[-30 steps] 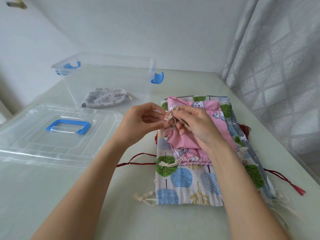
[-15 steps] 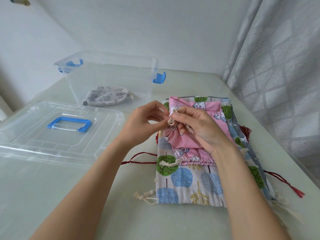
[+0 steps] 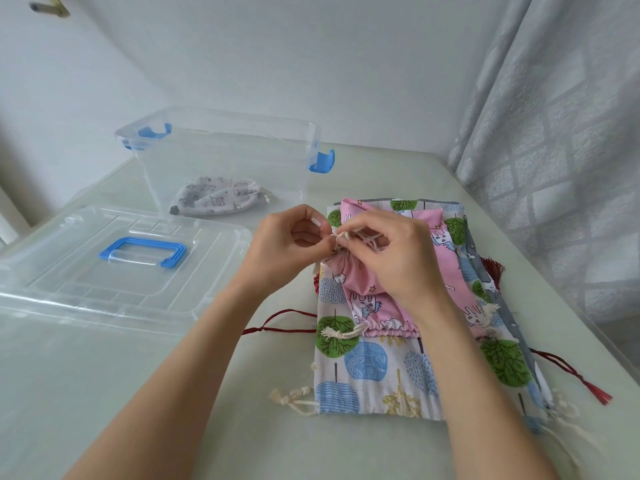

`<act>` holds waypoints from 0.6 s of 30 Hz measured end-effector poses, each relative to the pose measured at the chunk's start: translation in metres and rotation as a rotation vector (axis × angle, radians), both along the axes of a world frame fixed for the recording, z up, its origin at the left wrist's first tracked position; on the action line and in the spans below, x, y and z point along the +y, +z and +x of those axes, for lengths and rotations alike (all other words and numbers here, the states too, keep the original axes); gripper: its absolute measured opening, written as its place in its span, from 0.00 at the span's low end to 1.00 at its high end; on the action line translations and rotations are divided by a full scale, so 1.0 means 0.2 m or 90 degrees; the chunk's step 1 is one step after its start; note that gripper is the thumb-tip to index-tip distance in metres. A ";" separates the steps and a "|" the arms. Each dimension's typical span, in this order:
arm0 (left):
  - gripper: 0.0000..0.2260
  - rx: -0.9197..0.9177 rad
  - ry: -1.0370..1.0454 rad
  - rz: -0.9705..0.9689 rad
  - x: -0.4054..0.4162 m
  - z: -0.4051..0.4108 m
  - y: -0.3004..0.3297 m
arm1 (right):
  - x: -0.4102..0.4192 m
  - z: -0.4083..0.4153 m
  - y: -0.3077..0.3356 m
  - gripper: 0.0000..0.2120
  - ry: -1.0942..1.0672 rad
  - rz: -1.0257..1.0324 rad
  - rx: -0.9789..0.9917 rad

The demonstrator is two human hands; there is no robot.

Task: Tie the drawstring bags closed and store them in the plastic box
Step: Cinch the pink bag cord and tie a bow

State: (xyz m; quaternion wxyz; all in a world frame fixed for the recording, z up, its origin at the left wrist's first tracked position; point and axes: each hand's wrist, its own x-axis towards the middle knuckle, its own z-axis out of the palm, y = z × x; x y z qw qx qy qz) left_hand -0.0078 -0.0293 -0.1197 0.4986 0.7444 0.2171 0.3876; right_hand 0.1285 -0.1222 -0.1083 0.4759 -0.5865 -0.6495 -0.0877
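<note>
The pink drawstring bag (image 3: 360, 275) lies on top of a stack of flat bags at the right side of the desk (image 3: 173, 393), its long axis running away from the person and its gathered mouth lifted toward the left, where both hands meet. The left hand (image 3: 287, 244) comes in from the lower left with fingers curled, pinching the cream cord (image 3: 341, 237) at the bag's mouth. The right hand (image 3: 391, 258) reaches over the bag from the lower right, knuckles up, its fingers and thumb also pinching the cord just beside the left fingertips. Beneath lies a tree-print bag (image 3: 367, 368), lengthwise toward the person, with knotted cream cords at its near-left corner; red cords trail out on both sides of the stack. The clear plastic box (image 3: 221, 157) with blue latches stands open at the back left, a grey printed bag (image 3: 218, 197) lying inside with its tied end pointing right. The box lid (image 3: 114, 268) with blue handle lies flat in front of it.
</note>
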 end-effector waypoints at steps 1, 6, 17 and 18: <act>0.08 0.010 0.005 0.014 -0.01 0.00 0.00 | 0.00 0.00 0.00 0.04 -0.008 -0.009 0.011; 0.07 0.042 0.062 0.056 -0.01 0.01 -0.01 | 0.01 -0.04 -0.01 0.03 -0.112 -0.087 -0.126; 0.07 0.069 0.120 0.116 -0.04 0.04 0.00 | 0.04 -0.09 -0.04 0.04 -0.212 -0.037 -0.215; 0.07 0.059 0.121 0.118 -0.04 0.04 0.01 | 0.04 -0.10 -0.03 0.05 -0.222 -0.007 -0.231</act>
